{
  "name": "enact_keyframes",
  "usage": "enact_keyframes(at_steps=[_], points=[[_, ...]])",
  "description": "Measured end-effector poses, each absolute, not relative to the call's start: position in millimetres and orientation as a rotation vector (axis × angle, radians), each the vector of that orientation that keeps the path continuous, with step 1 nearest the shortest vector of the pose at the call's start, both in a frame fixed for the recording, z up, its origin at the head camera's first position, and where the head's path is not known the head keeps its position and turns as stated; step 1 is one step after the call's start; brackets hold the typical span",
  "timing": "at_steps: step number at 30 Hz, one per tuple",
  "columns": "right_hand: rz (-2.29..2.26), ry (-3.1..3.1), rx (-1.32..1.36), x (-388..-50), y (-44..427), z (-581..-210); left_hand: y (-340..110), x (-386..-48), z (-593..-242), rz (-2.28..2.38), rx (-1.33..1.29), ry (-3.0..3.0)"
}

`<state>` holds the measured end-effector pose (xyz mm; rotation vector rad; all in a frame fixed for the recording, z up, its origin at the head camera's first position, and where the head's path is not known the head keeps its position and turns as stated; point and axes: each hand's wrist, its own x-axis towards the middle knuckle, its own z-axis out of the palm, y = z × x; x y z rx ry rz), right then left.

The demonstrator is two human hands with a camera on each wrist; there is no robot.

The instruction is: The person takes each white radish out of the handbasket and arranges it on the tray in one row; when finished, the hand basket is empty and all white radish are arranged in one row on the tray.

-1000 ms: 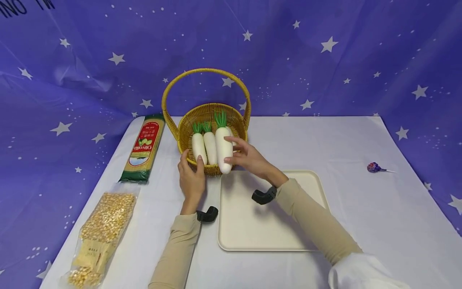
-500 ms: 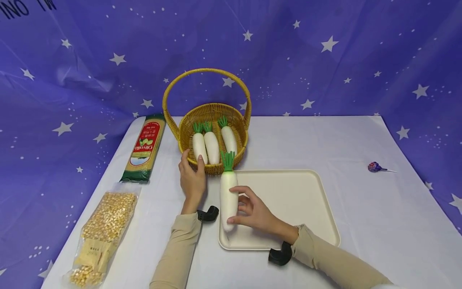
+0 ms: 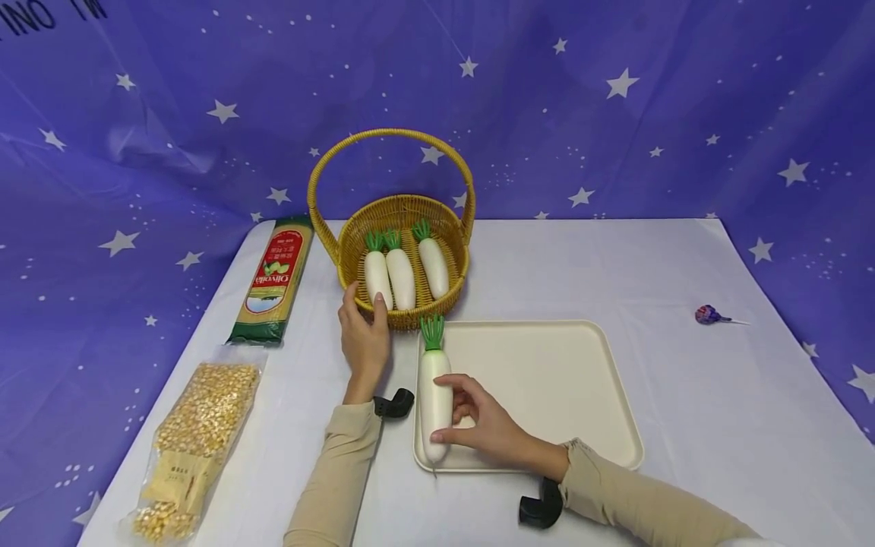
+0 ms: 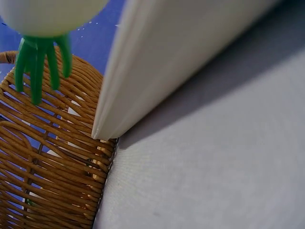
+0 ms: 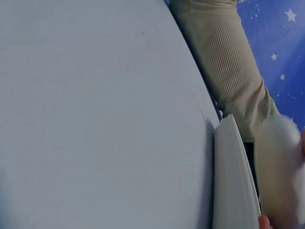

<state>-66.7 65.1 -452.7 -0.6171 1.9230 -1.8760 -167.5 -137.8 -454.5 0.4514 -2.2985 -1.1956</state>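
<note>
My right hand holds a white radish with green leaves, thumb and fingers on its right side. The radish lies lengthwise over the left edge of the beige tray; whether it touches the tray I cannot tell. In the right wrist view the radish shows beside the tray's side wall. My left hand rests at the front left rim of the yellow wicker basket, its thumb and index finger spread. Inside the basket lie three white radishes, leaves toward the back.
Left of the basket lies a packet of spaghetti, with a bag of corn kernels nearer the front. A lollipop lies at the far right. The basket's tall handle arches above it. A starry blue cloth hangs behind the table.
My right hand has lifted one radish out of the basket and brought it toward the front, over the tray's left edge. The left hand has stayed at the basket.
</note>
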Motion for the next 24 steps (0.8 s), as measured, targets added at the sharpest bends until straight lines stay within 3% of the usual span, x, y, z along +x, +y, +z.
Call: enact_keyframes(at_steps=[8, 16, 24], points=[[-1.769, 2.079, -0.591, -65.3, 64.0, -430.4, -138.1, -167.5, -454.0, -1.199, 0.455, -2.296], [-1.710, 2.173, -0.683, -69.6, 63.1, -453.8, -138.4, -167.4, -453.2, -1.222, 0.437, -2.297], [-1.612, 2.169, -0.694, -71.5, 62.2, -441.0, -138.5, -167.3, -453.1, -1.216, 0.439, -2.289]])
